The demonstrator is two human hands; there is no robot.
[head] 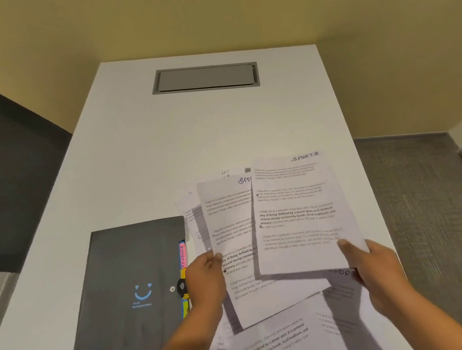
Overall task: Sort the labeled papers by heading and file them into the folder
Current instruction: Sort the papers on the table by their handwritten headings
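My right hand (372, 268) pinches the lower right edge of a printed sheet headed "SPORTS" (296, 216) and holds it above the table. My left hand (207, 279) grips the left edge of a second sheet (231, 233), whose heading starts "SPO" and is partly covered by the first. Several more printed papers (274, 344) lie spread on the white table (141, 162) beneath and in front of my hands; one shows part of a "SPOR" heading. A dark grey folder (139, 288) with a blue smiley and coloured index tabs (184, 270) lies shut to the left.
A grey cable hatch (205, 78) is set into the table's far end. Grey carpet (430, 194) runs along the right side of the table, and a dark wall panel stands at the left. A yellow wall rises behind.
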